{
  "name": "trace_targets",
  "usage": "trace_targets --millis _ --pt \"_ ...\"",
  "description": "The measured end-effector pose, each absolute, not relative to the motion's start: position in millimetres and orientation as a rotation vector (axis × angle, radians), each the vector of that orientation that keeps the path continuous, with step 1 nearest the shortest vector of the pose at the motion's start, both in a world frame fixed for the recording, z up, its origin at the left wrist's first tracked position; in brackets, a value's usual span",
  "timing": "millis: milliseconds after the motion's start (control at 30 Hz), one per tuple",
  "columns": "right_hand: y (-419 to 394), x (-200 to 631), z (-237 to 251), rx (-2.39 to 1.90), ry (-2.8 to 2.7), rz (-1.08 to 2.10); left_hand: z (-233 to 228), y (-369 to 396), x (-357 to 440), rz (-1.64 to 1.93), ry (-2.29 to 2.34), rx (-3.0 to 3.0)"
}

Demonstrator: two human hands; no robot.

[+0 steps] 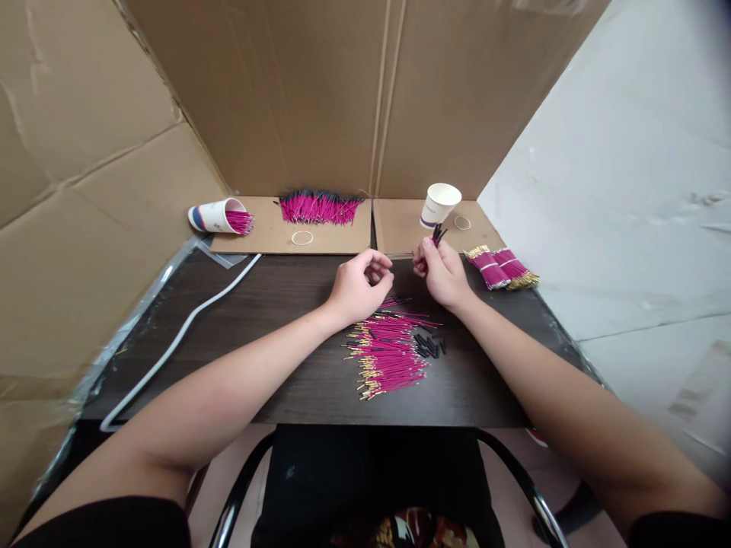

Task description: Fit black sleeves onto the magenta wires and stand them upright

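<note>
— Nearest: loose pink wires [388, 354] lying on dark table [274, 358], black sleeves [429, 346] just beside.
— Left hand [357, 289]?
— Hovering above wires, fingers curled narrow, pinching something too small to tell.
— Right hand [442, 272]?
— Gripping a few black-tipped wires [437, 233] upright, near paper cup [439, 204], bundled wires [501, 268] lying further right.

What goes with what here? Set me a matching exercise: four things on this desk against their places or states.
Things:
1. tipped cup
2. upright cup
3. banded bundles
4. loose pink wires

Places or states:
A. far right of the desk, tied with bands
B. lying on its side at far left, pink wires inside
C. spread on the dark desk beneath the hands
D. standing just beyond the right hand

Pairs: 1-B, 2-D, 3-A, 4-C
</note>
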State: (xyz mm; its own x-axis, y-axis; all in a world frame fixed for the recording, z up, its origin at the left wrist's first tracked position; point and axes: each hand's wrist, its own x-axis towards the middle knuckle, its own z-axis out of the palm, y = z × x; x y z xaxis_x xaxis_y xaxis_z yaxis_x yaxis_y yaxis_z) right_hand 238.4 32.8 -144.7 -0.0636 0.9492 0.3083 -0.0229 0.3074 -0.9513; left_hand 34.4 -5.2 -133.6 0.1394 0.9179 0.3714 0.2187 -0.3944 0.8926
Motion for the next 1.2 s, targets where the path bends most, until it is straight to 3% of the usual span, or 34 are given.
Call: trace_targets --millis 333,567,967,1200 --pt "28.4 243.2 -139.5 -0.938 -1.536 0.857 -135.5 -5.0 32.1 1.285 1.086 1.774" --pt "31.8 241.1 -145.9 -0.903 -1.427 0.952 -134.2 -4.7 32.0 1.259 1.085 1.788" --pt "27.5 243.9 -138.8 -1.117 -1.639 0.750 -132.0 -5.4 30.9 1.215 1.090 1.802" --pt "24.7 241.3 -137.6 -1.074 -1.499 0.896 -131.8 -5.6 31.1 1.209 1.089 1.805"
